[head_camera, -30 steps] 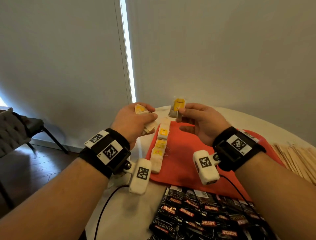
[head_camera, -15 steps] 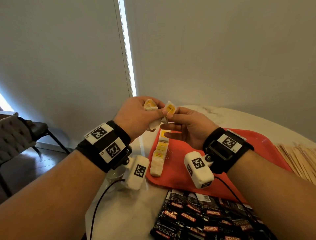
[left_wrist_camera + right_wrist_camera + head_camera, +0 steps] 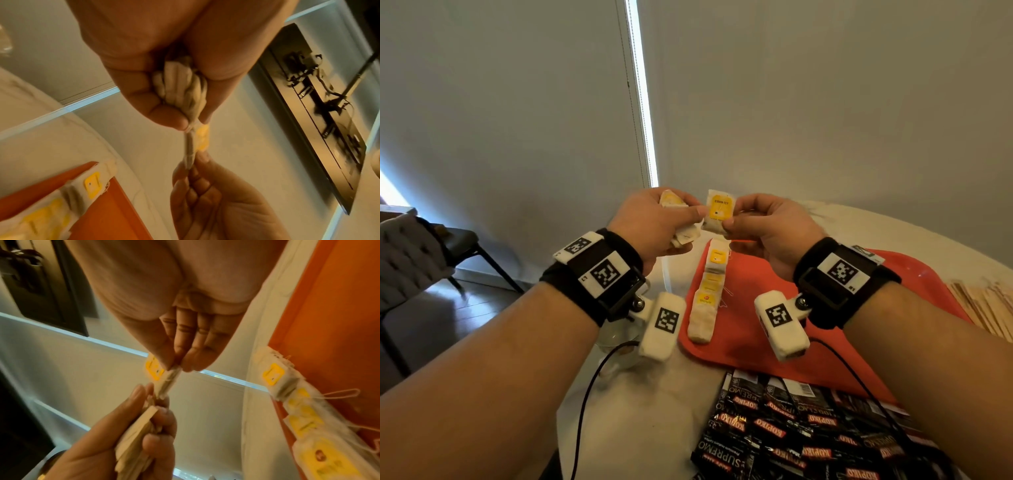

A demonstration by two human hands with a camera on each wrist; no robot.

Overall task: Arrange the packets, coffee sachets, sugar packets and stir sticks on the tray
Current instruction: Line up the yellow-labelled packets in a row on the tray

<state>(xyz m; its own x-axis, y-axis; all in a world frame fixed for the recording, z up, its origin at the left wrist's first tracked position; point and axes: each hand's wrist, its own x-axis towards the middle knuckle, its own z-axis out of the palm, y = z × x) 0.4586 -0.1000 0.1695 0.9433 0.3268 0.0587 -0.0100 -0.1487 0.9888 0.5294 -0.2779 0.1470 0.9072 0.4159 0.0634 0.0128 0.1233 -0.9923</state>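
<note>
**Light, limp packets, best pinched at the edge**

The pale table [image 3: 640,411] carries the red tray [image 3: 750,329], and beside the tray lie the other supplies: a heap of black coffee sachets [image 3: 784,431] at the near edge and a fan of wooden stir sticks [image 3: 983,305] off to the right. None of these is on the tray yet.

Down the tray's left side runs a row of packets [image 3: 710,291], white with yellow labels, overlapping one another, loose strings trailing from them.

Above the far end of that row, the left hand [image 3: 654,222] has its grip closed round a bunch of packets [image 3: 180,91], squashed and creased in the fist. The right hand [image 3: 770,229] pinches a single packet [image 3: 718,212] by its lower corner between thumb and fingertips [image 3: 193,360]; the left thumb touches its opposite edge.

Judging by the crumpling, these are very light, soft and easily crushed. A gentle pinch at the sealed edge should do, laid flat to extend the row. The strings may snag on neighbours.
</note>
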